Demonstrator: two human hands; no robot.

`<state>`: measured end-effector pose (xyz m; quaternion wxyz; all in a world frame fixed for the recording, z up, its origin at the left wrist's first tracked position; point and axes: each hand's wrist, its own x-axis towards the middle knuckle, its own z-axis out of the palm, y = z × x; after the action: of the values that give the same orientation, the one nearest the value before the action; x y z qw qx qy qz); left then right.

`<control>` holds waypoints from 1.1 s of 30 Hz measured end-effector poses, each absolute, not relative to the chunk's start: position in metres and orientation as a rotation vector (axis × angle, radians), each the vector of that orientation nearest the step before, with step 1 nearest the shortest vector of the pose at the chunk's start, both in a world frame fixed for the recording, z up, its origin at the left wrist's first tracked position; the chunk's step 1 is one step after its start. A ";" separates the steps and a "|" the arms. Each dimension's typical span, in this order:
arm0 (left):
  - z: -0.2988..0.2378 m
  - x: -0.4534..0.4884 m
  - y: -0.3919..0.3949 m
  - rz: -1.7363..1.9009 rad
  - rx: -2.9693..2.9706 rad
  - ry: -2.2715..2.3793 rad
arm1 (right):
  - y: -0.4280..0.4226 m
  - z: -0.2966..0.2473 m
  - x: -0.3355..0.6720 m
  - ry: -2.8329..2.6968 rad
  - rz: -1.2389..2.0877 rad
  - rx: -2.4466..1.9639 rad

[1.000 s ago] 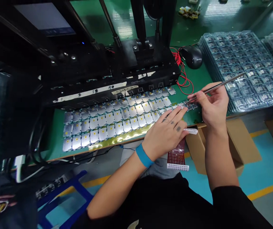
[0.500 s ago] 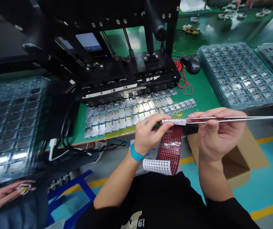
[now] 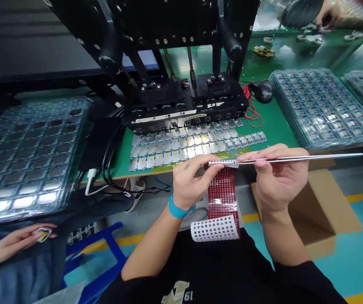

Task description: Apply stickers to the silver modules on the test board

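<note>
My left hand (image 3: 191,179), with a blue wristband, is closed on the top edge of a red sticker sheet (image 3: 222,194) whose white perforated end curls up over my lap. My right hand (image 3: 279,177) pinches long metal tweezers (image 3: 298,158), their tips at the sheet's top edge beside my left fingers. Both hands hover just in front of the bench edge, below rows of small silver square parts (image 3: 181,145) laid out on the green bench mat.
A black press fixture (image 3: 184,97) stands behind the silver parts, with red wires and a black mouse (image 3: 262,90) to its right. Clear blister trays of parts lie at right (image 3: 323,105) and left (image 3: 25,152). A cardboard box (image 3: 323,207) sits below right. Another person's hand (image 3: 19,240) is at lower left.
My hands left the silver parts on the bench and came back toward me. The left hand lifted the red sheet, and the tweezers swung level to its top edge. The view tilted up.
</note>
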<state>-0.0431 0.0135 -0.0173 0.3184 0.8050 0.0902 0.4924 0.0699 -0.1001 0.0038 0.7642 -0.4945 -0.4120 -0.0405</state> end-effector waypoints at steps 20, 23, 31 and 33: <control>-0.028 -0.011 -0.001 0.644 2.499 -0.005 | -0.113 -0.020 0.178 -0.590 -0.091 -1.311; -0.030 0.021 -0.015 0.541 2.777 -0.156 | -0.105 -0.033 0.213 -0.598 -0.058 -1.369; -0.035 0.044 -0.025 0.536 3.006 -0.179 | -0.100 -0.058 0.221 -0.608 0.064 -1.443; -0.035 0.042 -0.025 0.529 3.005 -0.178 | -0.101 -0.057 0.219 -0.603 0.065 -1.451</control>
<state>0.0420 -0.0245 -0.0354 0.0424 0.9823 -0.0581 0.1728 0.2191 -0.1015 -0.0568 0.7064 -0.6530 -0.2715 0.0290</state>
